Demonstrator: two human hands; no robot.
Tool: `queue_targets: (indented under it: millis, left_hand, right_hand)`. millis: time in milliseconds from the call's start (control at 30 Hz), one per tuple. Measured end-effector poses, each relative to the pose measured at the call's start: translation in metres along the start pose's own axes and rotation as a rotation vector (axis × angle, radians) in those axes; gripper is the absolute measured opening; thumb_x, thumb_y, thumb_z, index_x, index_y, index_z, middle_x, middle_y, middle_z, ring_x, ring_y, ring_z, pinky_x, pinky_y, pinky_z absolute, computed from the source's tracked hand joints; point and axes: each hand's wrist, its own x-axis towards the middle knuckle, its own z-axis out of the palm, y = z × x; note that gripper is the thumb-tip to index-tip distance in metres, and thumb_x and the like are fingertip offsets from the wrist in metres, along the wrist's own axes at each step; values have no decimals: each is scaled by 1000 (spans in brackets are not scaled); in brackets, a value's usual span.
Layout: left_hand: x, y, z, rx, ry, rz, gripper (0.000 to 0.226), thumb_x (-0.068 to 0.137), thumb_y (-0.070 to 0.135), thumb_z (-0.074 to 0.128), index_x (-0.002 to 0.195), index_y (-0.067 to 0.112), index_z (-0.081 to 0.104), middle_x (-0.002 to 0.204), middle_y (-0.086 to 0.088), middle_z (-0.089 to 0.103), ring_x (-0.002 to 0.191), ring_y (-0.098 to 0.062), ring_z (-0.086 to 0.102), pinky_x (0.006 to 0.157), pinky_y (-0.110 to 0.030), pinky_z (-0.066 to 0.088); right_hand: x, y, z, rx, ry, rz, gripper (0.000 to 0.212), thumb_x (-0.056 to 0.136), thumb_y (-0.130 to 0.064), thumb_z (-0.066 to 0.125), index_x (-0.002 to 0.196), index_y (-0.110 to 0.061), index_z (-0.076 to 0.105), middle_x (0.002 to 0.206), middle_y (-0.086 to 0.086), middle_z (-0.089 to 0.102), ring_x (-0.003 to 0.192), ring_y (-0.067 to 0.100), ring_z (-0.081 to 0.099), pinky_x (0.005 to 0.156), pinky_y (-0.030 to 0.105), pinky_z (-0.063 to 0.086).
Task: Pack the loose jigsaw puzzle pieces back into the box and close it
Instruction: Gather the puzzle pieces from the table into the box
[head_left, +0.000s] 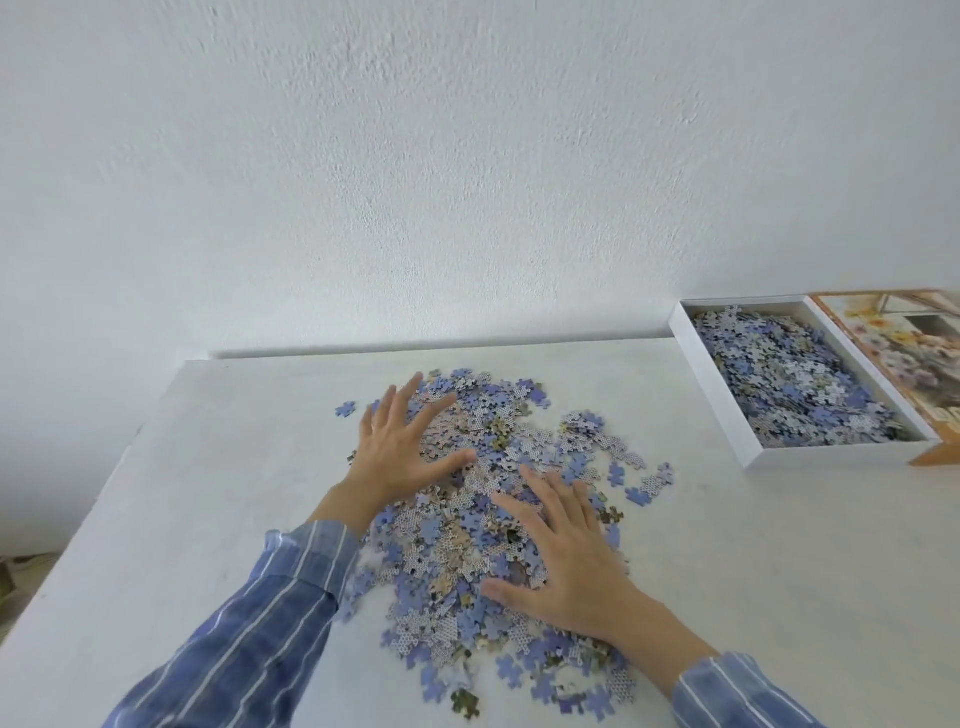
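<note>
While loose jigsaw puzzle pieces (483, 499) lie heaped mid-desk (208, 467), the left hand (400, 447) and right hand (566, 566) press flat on them, fingers spread; the part-filled box (727, 415) sits far right, its lid (883, 353) beside it.

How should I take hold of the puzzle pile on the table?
Cup the pile at its side edges, left hand from the left, right hand from the right, scooping low along the table. It lies flat, wide and loose, so squeeze a heap together before lifting.
</note>
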Motion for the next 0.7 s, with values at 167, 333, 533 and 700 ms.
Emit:
queue_targets:
  millis: [167, 333, 533, 700]
  left_hand:
    - [43, -7, -5, 20, -66, 7, 89, 68, 96, 26, 146, 55, 17, 163, 9, -9, 150, -24, -7, 117, -62, -3]
    - [60, -1, -4, -6, -216, 66, 85, 72, 93, 28, 147, 57, 12, 163, 10, -4, 150, -24, -7, 117, -60, -7]
    - [45, 9, 2, 17, -246, 155, 73, 75, 92, 19, 142, 64, 15, 163, 10, 4, 151, -17, -3, 120, -53, -5]
    - [14, 17, 1, -36, -228, 283, 62, 85, 82, 19, 143, 63, 16, 163, 15, 5, 150, -12, -2, 120, -46, -2]
  right_hand:
    - [0, -2, 1, -23, -9, -29, 90, 77, -94, 32, 150, -55, -3, 164, -10, -18, 150, 19, -22, 121, 54, -10]
    - [-3, 2, -3, -15, -5, -52, 90, 77, -93, 37, 152, -54, 5, 164, -12, -18, 151, 20, -21, 120, 52, -16]
    - [-6, 8, -6, -10, -22, -53, 89, 79, -91, 37, 154, -50, 10, 165, -10, -11, 151, 18, -21, 120, 48, -15]
    - [-9, 10, -11, 8, -10, -55, 85, 82, -88, 36, 154, -48, 13, 165, -14, -10, 152, 15, -17, 122, 47, -11]
